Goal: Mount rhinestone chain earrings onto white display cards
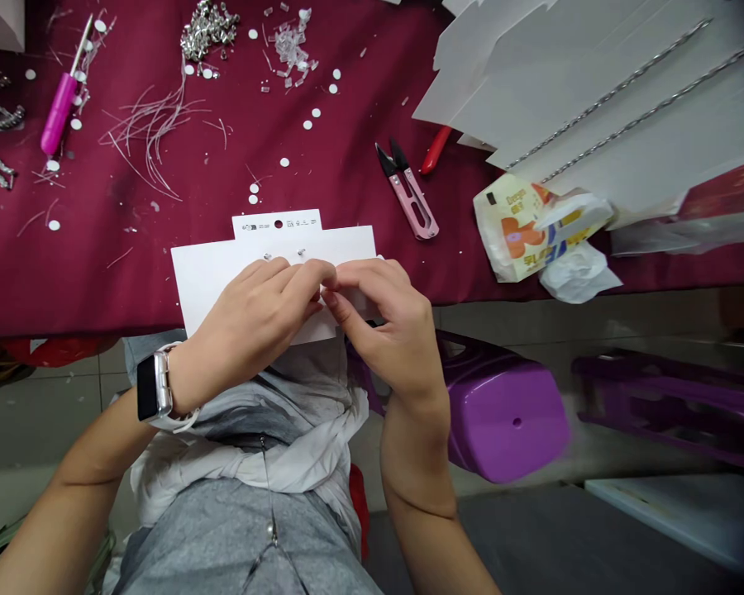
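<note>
A white card with a punched hanging tab lies at the table's front edge, its lower part jutting over the edge. Two small silvery bits show on its upper half. My left hand is over the card, fingers bent and tips drawn together. Against its fingertips my right hand pinches with thumb and forefinger. Whatever lies between the fingertips of both hands is hidden or too small to make out. To the right of the card rest pink-handled thread snips with black blades.
On the dark red cloth are a pink-handled tool, silvery beads, clear small pieces, thin threads and white dots. At right, silver cords cross stacked white cards, near a tissue packet. A purple stool stands below.
</note>
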Motion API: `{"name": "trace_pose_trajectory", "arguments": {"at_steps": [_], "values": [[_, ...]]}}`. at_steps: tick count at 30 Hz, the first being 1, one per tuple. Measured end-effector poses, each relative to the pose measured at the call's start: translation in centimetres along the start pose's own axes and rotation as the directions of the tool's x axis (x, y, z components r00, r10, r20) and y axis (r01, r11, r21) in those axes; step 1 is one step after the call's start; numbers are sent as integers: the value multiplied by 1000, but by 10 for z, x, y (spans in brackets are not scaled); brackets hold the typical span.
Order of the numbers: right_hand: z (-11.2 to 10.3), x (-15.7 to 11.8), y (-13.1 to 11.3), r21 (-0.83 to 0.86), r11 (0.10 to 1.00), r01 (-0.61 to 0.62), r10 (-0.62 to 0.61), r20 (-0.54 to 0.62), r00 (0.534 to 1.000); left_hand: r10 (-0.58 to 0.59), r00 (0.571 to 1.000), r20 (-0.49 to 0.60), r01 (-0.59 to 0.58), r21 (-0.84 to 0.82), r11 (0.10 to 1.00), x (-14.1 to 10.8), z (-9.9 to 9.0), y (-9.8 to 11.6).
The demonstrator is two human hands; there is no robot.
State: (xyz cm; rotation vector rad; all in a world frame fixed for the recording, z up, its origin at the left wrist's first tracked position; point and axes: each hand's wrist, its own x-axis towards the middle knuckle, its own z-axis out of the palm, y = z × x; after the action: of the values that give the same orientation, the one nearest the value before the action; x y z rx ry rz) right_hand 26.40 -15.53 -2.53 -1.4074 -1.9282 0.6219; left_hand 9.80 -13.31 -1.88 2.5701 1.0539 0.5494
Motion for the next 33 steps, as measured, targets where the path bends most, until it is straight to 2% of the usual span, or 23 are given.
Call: {"name": "trace_pose_trajectory", "arguments": {"at_steps": [6,11,15,18,26,33], "values": [[1,-3,0,92,995,-26,30,-51,998,-111,994,-3,109,-175,978,0,0,1],[2,-4,1,19,1000,14,-14,-17,1000,-180,983,42,185,-250,950,2,-4,1],[4,-4,2,-36,999,17,-17,-23,1000,-205,977,58,213,-254,943,3,-5,2],[5,-4,2,-53,998,23,-25,-42,999,-175,983,60,185,-237,954,3,-5,1],[8,-4,1,-36,999,12,-15,-86,996,-104,995,11,104,-160,982,-1,-4,1],[8,-4,2,-15,999,32,-33,-93,995,-129,992,-2,129,-67,989,-2,-3,6]]}}
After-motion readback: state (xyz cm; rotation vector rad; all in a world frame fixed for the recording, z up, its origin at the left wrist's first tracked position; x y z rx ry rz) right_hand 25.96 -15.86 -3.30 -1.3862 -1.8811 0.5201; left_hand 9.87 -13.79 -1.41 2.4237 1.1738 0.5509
